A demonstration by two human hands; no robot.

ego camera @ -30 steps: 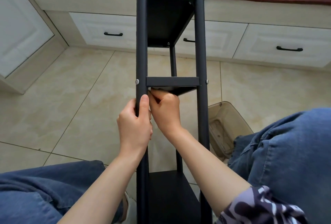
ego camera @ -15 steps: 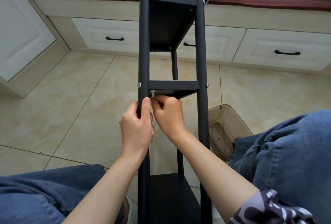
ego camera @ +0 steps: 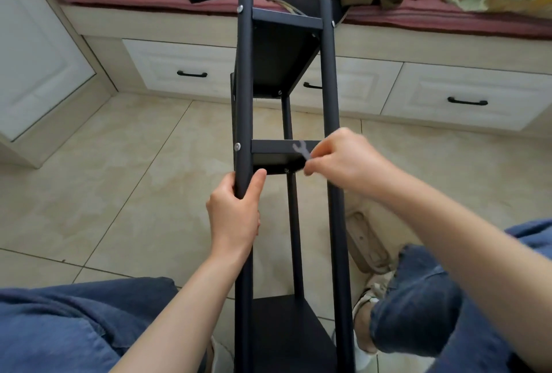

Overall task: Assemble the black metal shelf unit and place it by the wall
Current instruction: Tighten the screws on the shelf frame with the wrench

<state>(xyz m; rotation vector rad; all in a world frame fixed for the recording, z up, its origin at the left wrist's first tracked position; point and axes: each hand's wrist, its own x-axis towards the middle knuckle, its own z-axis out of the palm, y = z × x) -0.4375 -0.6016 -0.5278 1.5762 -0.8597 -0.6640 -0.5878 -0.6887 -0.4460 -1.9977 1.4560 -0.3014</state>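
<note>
Black tubular-metal shelf unit (ego camera: 333, 104), three tiers: lies lengthwise between the person's knees, far end at the front edge of the white drawer bench (ego camera: 179, 65). Left hand (ego camera: 234, 214) curled round the left post just below the middle tier; right hand (ego camera: 343, 159) pinches a small flat grey wrench (ego camera: 301, 150), motion-blurred, before that tier's front edge. Bare beige floor tiles (ego camera: 134, 178) lie open on the left.
</note>
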